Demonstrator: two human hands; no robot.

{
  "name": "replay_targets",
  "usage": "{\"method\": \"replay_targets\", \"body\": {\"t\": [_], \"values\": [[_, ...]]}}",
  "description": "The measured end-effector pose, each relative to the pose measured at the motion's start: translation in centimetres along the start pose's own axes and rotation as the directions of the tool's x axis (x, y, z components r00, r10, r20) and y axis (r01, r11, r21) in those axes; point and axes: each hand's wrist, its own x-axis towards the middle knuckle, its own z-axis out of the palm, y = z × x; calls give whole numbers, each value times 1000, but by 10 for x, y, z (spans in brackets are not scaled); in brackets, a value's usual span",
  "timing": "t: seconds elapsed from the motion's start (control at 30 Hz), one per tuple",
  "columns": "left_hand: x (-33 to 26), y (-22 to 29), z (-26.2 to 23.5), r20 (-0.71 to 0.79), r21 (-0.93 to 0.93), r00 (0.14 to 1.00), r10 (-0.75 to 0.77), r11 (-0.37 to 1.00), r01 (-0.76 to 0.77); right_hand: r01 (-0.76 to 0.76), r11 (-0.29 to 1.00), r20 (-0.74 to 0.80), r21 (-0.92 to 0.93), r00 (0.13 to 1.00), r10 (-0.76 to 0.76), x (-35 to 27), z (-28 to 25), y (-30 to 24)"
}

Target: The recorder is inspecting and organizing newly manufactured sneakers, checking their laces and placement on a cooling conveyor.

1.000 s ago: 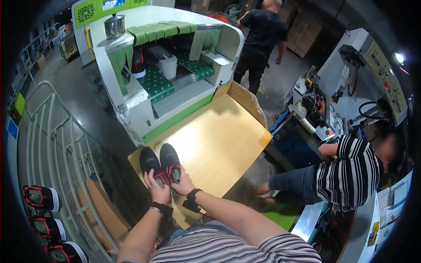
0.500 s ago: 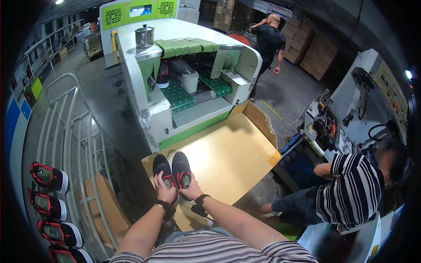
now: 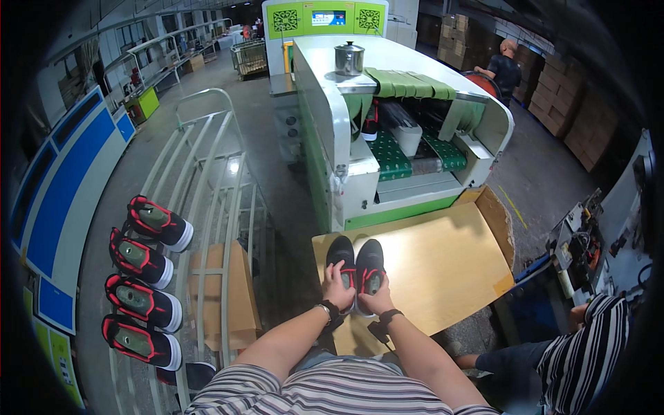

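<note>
Two black shoes (image 3: 355, 266) are held side by side, toes pointing to twelve o'clock, on the pale wooden desk (image 3: 443, 263). The left hand (image 3: 339, 290) is closed over the heel of the left shoe and the right hand (image 3: 377, 299) over the heel of the right one; each grip is pressed around its shoe. The step in hand is judged to be the squaring-up of the pair, and a steady, even hold is called for next. At twelve o'clock a white-and-green conveyor machine (image 3: 360, 138) is seen, with a metal pot (image 3: 349, 59) on top and green square signs (image 3: 325, 17) behind it. At nine o'clock red-and-black shoes (image 3: 138, 277) are racked beside a brown cardboard sheet (image 3: 221, 290). Stacked brown cartons (image 3: 574, 104) are shown at two o'clock.
</note>
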Motion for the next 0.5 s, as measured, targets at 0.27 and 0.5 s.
{"method": "replay_targets", "body": {"t": [0.27, 0.5], "values": [[0, 5, -6, 58, -75, 998, -13, 997, 17, -20, 1000, -1, -3, 1000, 20, 2, 2, 6], [-1, 1, -3, 32, 4, 999, 11, 1000, -11, 20, 1000, -12, 20, 1000, -20, 3, 3, 9]]}}
